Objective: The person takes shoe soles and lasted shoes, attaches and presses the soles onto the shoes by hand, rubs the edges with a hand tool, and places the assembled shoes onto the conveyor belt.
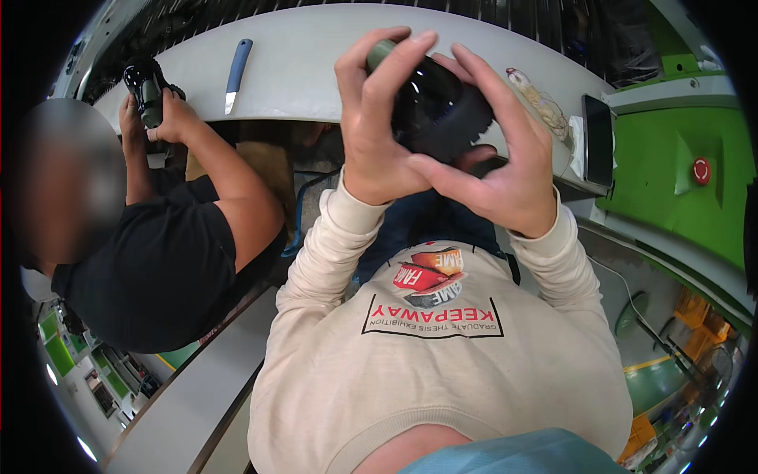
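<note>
Between my two hands, above the table's near edge, I hold a glossy black rounded object point(430, 99) with a matte, notched lower rim. An olive-green part point(380, 54) shows at its upper left; I cannot make out its exact kind. My left hand point(371, 126) wraps its left side, fingers curled over the top. On the right, my right hand point(509, 150) curves round it, with thumb and fingers against its edge. My palms and fingers hide part of the object's underside.
A blue-handled knife point(238, 71) lies on the white table point(304, 63). At the right are a string bundle point(541, 99), a dark phone-like slab point(598, 138) and a red button point(700, 171) on a green machine. To my left a co-worker holds a similar black-and-green object point(148, 95).
</note>
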The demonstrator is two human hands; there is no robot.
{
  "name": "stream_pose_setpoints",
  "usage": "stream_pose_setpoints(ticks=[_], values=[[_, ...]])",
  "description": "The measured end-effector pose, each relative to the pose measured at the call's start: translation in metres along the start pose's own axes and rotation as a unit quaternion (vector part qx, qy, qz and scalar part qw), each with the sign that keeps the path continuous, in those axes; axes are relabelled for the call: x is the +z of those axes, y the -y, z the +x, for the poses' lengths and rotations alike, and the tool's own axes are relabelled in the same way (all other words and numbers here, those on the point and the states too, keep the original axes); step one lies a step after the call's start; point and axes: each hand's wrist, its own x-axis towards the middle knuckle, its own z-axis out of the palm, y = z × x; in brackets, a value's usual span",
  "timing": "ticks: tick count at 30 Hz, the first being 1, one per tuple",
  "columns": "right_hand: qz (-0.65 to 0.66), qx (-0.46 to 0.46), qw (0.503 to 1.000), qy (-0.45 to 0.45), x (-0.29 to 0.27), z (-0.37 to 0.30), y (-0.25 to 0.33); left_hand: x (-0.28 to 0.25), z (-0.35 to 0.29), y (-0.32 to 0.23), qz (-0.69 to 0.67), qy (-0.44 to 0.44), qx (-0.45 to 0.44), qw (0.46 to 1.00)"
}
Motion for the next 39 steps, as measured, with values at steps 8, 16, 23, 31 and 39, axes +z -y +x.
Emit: stream_pose_setpoints(ticks=[8, 16, 23, 31, 39], values=[[0.084, 0.056, 0.995, 0.010, 0.000, -0.012, 0.000, 0.015, -0.013, -0.008, -0.042, -0.062, 0.006, 0.997], [0.057, 0.007, 0.998, 0.035, -0.005, -0.008, 0.000, 0.015, -0.018, -0.010, -0.014, -0.077, 0.015, 0.997], [0.221, 0.110, 0.967, -0.060, 0.007, -0.019, 0.006, 0.019, -0.029, -0.006, 0.038, -0.108, 0.035, 0.993], [0.211, 0.108, 0.971, 0.041, -0.008, -0.020, -0.004, 0.016, -0.035, -0.017, 0.106, -0.078, 0.014, 0.991], [0.008, 0.090, 0.986, 0.141, -0.027, -0.001, 0.007, 0.025, -0.033, -0.012, 0.049, -0.047, 0.043, 0.997]])
